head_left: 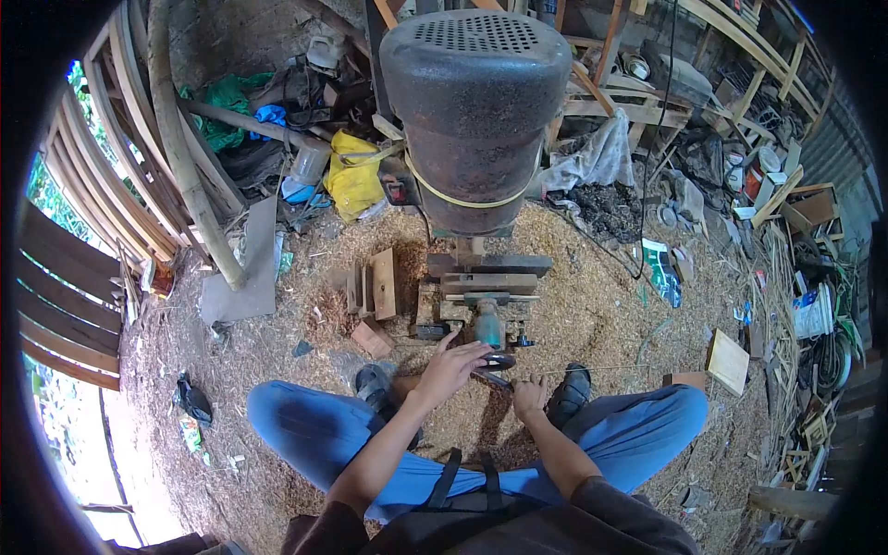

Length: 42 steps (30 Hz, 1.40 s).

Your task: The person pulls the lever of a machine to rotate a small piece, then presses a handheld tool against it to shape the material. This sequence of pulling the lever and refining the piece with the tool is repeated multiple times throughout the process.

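A large dark motor-driven machine [474, 120] stands upright before me, with a vise-like metal and wood assembly [495, 282] below its motor. My left hand [453, 372] lies against a dark handwheel [500, 361] at the near end of the assembly. Its fingers stretch across toward the wheel, and the thumb points away from me. Just below the wheel, a short dark lever [492, 378] slants toward my right hand [530, 396]. That hand is closed at the lever's end; its grip is partly hidden.
Wood blocks [383, 284] stand left of the assembly on the shavings-covered ground [592, 305]. A pale board [728, 363] lies to the right. A wooden pole [185, 157] leans at the left, and a cable [638, 222] hangs to the right of the machine.
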Tool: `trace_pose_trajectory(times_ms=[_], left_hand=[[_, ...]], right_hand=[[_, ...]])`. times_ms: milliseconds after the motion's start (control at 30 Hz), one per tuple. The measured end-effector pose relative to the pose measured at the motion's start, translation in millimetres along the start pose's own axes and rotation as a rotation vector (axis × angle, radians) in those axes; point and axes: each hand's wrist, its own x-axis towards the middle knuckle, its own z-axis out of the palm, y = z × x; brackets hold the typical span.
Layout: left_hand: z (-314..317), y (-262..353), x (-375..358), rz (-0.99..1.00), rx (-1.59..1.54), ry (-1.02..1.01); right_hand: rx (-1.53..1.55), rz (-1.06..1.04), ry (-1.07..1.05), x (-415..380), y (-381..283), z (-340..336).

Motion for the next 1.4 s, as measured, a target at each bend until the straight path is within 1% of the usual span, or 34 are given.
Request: trace_pose_trajectory(times_ms=[67,167,300,367,500,567,700,800,867,900,933,967,1000,1033,1067,1100,1167,1200,1233,1267,1300,1333,1367,1400], left_hand=[[0,1,-1,-0.006,-0.018,-0.006],[1,1,1,-0.003,-0.008,-0.001],[1,-2,0,-0.007,0.006,-0.023],[2,-1,-1,0.008,0.012,-0.004],[2,-1,0,0.012,0.025,0.001],[4,-4,0,0.017,0.026,-0.003],[4,-9,-1,0.02,0.038,-0.021],[8,-7,1,0.019,0.036,0.006],[3,-4,1,0.028,0.0,0.0],[-2,-1,-2,0.019,0.006,-0.001],[-7,3,-4,0.043,0.034,0.041],[-14,9,-1,0.073,0.065,0.086],[-23,14,3,0.076,0.073,0.094],[-35,19,5,0.102,0.138,0.253],[-48,26,8,0.129,0.203,0.41],[-65,39,13,0.134,0.212,0.414],[-103,72,29,0.103,0.265,0.727],[-118,83,37,0.106,0.27,0.731],[-131,93,48,0.102,0.349,0.816],[-143,100,60,0.101,0.428,0.9],[-153,105,71,0.112,0.431,0.903],[-162,108,82,0.063,0.473,0.943],[-168,110,92,0.012,0.515,0.981],[-174,109,102,0.061,0.47,1.043]], right_hand=[[-0.001,-0.012,0.049,-3,1,0],[-0.037,0.0,0.023,-4,0,-2],[-0.004,-0.001,0.05,-3,-1,1],[-0.028,-0.006,0.105,-4,0,1],[-0.107,-0.042,0.123,-11,0,-5],[-0.043,-0.024,0.054,-11,-1,-7],[-0.04,-0.055,0.079,-11,-2,-7],[0.004,-0.015,0.126,-14,-1,-16],[-0.026,0.009,-0.009,-15,-4,-23],[-0.021,0.0,-0.013,-16,-5,-22],[-0.001,0.029,0.03,-18,-3,-24],[0.018,0.059,0.081,-16,-3,-34],[0.117,0.089,0.152,-17,-1,-45],[0.12,0.086,0.163,-14,3,-57],[0.156,0.132,0.262,-10,6,-77],[0.191,0.175,0.361,-6,8,-102],[0.328,0.164,0.459,-4,3,-188],[0.355,0.106,0.595,-3,0,-224],[0.381,0.049,0.732,-3,-3,-258],[0.383,0.05,0.742,-4,-6,-290],[0.437,0.005,0.841,-4,-11,-321],[0.491,-0.04,0.938,-3,-14,-346],[0.496,-0.036,0.943,1,-15,-365],[0.56,-0.079,0.997,6,-15,-382]])
